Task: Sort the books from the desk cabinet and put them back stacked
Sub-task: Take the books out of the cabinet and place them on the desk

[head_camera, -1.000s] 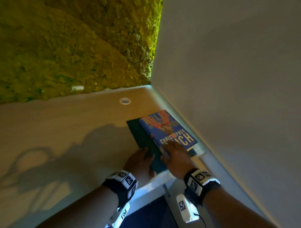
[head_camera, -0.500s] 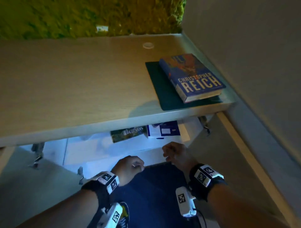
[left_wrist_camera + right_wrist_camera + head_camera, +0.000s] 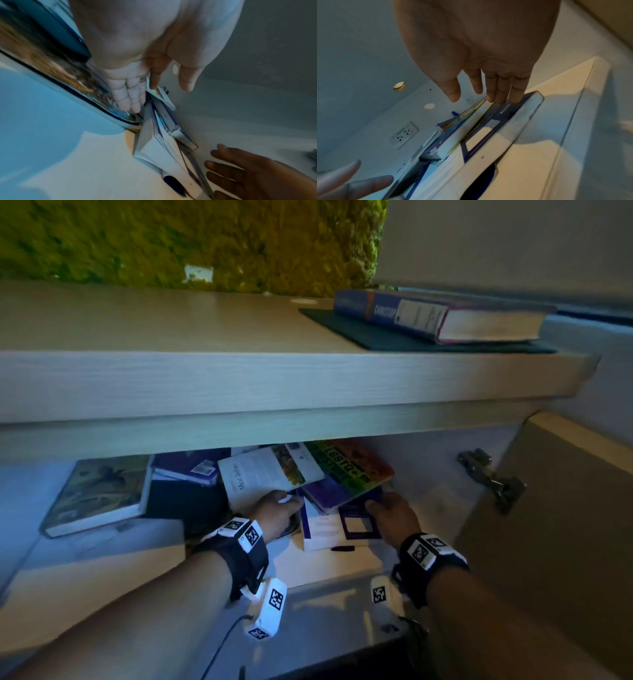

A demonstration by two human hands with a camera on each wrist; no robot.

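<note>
Inside the desk cabinet lies a jumble of books: a white "Meat Dishes" book (image 3: 263, 477), a rainbow-covered book (image 3: 352, 470), a purple-and-white book (image 3: 356, 525) and a large book with a painted cover (image 3: 99, 494) at the left. My left hand (image 3: 279, 508) reaches in with straight fingers (image 3: 130, 94) and touches the white book's near corner. My right hand (image 3: 385, 510) lays straight fingers (image 3: 501, 93) on the purple-and-white book's cover (image 3: 488, 129), just below the rainbow book. On the desk top a blue Reich book (image 3: 438, 318) lies on a thin dark green book (image 3: 376, 337).
The thick desk edge (image 3: 239, 385) overhangs the cabinet opening. The open cabinet door (image 3: 548, 525) with its metal hinge (image 3: 493, 477) stands at the right. A power socket (image 3: 404, 134) sits on the cabinet's back wall. More purple books (image 3: 191, 467) lie behind the white one.
My hands left the two books on the desk top, dropped below the desk edge and now reach into the cabinet onto the books. The view has lowered with them.
</note>
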